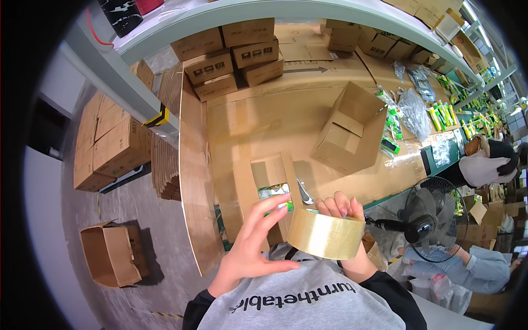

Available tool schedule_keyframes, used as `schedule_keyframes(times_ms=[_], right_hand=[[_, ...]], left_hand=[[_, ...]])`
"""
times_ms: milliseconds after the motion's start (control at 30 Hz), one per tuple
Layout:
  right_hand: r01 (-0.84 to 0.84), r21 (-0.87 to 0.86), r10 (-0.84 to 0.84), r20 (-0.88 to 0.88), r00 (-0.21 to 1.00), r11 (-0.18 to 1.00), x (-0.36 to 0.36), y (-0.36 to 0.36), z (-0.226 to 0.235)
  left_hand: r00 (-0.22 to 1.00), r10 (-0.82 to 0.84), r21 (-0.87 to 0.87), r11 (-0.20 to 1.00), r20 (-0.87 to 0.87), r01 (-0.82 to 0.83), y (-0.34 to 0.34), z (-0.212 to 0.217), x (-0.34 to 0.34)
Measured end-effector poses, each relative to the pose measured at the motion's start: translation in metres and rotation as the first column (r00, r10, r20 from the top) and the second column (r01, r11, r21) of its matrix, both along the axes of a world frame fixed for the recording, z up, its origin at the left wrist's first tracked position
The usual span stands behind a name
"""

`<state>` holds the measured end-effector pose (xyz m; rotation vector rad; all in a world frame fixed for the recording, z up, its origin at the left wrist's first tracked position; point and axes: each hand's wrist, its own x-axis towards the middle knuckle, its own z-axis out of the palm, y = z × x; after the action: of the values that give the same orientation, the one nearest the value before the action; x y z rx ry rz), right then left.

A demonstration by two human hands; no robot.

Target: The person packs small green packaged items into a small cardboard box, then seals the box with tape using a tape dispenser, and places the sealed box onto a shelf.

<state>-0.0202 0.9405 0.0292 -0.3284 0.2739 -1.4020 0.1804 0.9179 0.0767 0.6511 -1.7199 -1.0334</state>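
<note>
While the right hand (344,212) grips a wide roll of clear brownish packing tape (325,235) from behind, fingers curled over its upper rim, the left hand (254,242) hovers just beside the roll, fingers spread and touching nothing. Below them on the cardboard-covered desk (258,124) sits a small open brown carton (269,190), flaps raised, holding green-and-white packets (273,192). A larger open brown cardboard box (352,129) lies tipped on its side farther back, its inside bare. Sealed brown cartons (234,55) are stacked at the desk's far end. Another open cardboard box (113,253) rests on the grey floor.
</note>
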Motion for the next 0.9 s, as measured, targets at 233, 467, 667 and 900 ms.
schedule_keyframes(times_ms=[233,467,667,900], right_hand=[[-0.037,-0.007,0.036,-0.082,0.996,0.999,0.006,0.003,0.005],[0.073,-0.459,-0.279,-0.398,0.874,0.885,0.005,0.007,0.014],[0.154,-0.467,-0.352,-0.374,0.858,0.871,0.002,0.011,0.022],[0.197,-0.602,-0.556,-0.497,0.666,0.774,-0.013,0.017,0.028]], left_hand=[[0.979,-0.095,-0.101,0.988,0.179,0.115,-0.006,0.01,0.009],[0.989,-0.06,-0.169,0.982,0.138,0.083,0.001,0.016,0.014],[0.977,-0.181,-0.18,0.963,0.109,0.199,0.002,0.014,0.013],[0.99,-0.129,-0.112,0.985,0.051,0.134,0.011,0.012,0.014]])
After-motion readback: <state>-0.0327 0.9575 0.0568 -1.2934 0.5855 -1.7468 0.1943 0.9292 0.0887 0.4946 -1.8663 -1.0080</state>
